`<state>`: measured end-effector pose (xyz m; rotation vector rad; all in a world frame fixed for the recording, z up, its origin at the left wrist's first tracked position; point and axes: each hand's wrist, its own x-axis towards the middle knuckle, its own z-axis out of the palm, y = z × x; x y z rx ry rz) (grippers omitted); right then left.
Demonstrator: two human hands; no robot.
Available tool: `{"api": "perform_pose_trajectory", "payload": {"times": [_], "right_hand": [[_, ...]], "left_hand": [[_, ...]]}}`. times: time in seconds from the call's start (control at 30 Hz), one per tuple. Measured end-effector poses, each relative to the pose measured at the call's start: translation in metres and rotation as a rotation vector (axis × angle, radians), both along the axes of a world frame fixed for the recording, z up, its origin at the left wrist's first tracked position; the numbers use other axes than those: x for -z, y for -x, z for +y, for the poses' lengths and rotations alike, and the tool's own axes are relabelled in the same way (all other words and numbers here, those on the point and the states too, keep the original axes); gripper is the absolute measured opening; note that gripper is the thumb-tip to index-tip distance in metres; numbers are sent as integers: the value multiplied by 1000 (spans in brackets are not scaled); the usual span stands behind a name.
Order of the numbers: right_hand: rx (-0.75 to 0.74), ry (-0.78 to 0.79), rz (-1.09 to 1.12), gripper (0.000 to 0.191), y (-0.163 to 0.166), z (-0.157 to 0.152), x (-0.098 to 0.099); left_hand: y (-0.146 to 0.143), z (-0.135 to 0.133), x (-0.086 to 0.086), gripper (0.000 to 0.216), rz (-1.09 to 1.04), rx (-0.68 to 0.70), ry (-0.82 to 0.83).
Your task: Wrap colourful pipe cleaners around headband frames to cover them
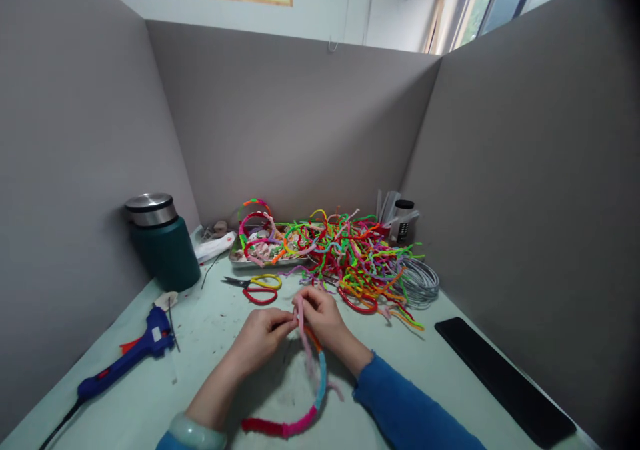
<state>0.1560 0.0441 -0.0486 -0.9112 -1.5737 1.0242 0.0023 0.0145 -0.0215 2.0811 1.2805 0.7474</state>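
My left hand [265, 337] and my right hand [325, 318] meet over the middle of the table, fingers pinched together. Between them is the upper end of a curved band [321, 373] wrapped in pipe cleaners: orange near my right fingers, then light blue, magenta and dark red at its free end. A pale pink pipe cleaner [302, 323] stands up between the fingertips and hangs down beside the band, its lower part blurred. My left fingers pinch it; my right fingers close round the band's end. The exact join is hidden.
Yellow-and-red-handled scissors [260, 287] lie beyond my hands. Behind are a metal tray [270, 262] of wrapped rings, a heap of pipe cleaners [350, 243] and coiled wire [420, 282]. A glue gun [145, 343] and green flask [167, 253] stand left; a black slab [500, 377] lies right.
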Motion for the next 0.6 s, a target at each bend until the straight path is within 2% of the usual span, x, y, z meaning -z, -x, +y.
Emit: {"api": "perform_pose_trajectory", "payload": {"times": [0.1,0.17,0.3,0.47,0.6], "right_hand": [[-43,286,173,24,3,7,7],[-85,366,228,27,5,9,11],[-69,331,254,28,6,9,14],[-30,280,197,31,3,12,15],[8,264,188,30,1,15,17]], "left_hand": [[-1,-1,-3,31,-68,9,-6],[-1,-3,-4,29,-78,3,-10],[-4,-6,-7,23,-29,-23,-55],[-7,-9,-6,24,-29,10,-130],[-8,-9,-3,22,-46,-85,-149]]}}
